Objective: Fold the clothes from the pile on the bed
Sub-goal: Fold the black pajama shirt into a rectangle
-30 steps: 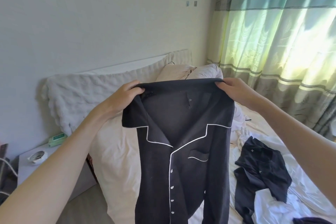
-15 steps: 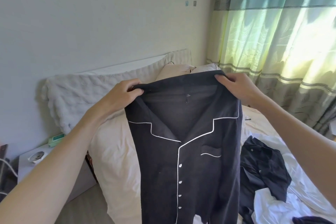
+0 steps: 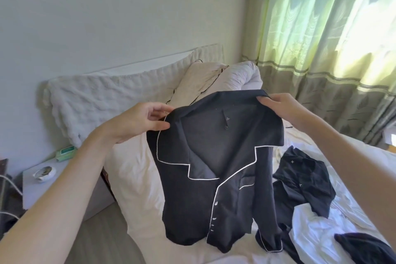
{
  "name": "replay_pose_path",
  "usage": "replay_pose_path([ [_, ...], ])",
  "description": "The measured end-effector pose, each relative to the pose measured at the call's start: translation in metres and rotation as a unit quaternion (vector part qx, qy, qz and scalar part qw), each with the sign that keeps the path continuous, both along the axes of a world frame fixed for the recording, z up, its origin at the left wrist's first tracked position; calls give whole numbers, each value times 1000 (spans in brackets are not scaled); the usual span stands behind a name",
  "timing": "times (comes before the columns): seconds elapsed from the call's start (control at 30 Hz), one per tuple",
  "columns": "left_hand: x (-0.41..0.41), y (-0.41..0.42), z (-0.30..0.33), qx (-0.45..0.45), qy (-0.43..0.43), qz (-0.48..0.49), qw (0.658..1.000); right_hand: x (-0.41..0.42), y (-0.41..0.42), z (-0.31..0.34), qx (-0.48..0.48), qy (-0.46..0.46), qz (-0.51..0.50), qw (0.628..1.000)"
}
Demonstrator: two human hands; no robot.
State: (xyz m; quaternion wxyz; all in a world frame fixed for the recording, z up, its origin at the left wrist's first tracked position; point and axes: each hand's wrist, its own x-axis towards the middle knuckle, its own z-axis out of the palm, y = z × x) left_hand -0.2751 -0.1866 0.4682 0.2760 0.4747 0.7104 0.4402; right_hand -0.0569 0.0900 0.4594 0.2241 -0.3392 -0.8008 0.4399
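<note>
A black pajama shirt (image 3: pixel 192 188) with white piping and a row of buttons hangs front-facing over the bed (image 3: pixel 137 178), its hem and one cuff touching the sheet. My left hand (image 3: pixel 139 122) pinches the shirt's left shoulder by the collar. At the other shoulder, my right hand (image 3: pixel 278 107) grips the cloth. To the right, a pile of clothes (image 3: pixel 304 186) lies on the bed: a black garment over a white one (image 3: pixel 317 227), with another dark piece (image 3: pixel 364 246) at the lower right.
Pillows (image 3: pixel 214 79) and a white quilted headboard cover (image 3: pixel 102 100) stand at the head of the bed. A white nightstand (image 3: pixel 49 191) on the left bears a shell dish (image 3: pixel 44 173) and a green pack (image 3: pixel 65 152). Curtains (image 3: pixel 325 49) hang on the right.
Both hands have lowered the shirt toward the bed, so its hem now rests on the sheet. The view has tilted downward.
</note>
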Motion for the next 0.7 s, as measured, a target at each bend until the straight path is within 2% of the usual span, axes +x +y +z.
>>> replay_pose_path([
  [0.2, 11, 7, 13, 46, 199, 140, 969, -7, -4, -2, 144, -60, 12, 988],
  [0.27, 14, 6, 20, 64, 224, 162, 959, -10, -8, -1, 121, -31, 13, 992],
  [0.33, 16, 5, 23, 71, 214, 166, 960, -10, -12, -2, 25, 31, 17, 999],
  [0.43, 19, 0, 20, 86, 151, 177, 969, -11, -10, -7, -86, 85, 26, 992],
  [0.5, 20, -4, 12, 90, 124, 195, 969, -15, -10, -14, -70, 77, 21, 994],
  [0.6, 24, -10, -5, 95, 92, 224, 966, -22, -13, -31, 43, 16, -12, 999],
  [0.67, 26, -12, -14, 97, 101, 247, 959, -24, -17, -45, 90, -34, -11, 995],
  [0.7, 28, -13, -18, 95, 115, 258, 955, -25, -18, -52, 81, -44, -2, 996],
])
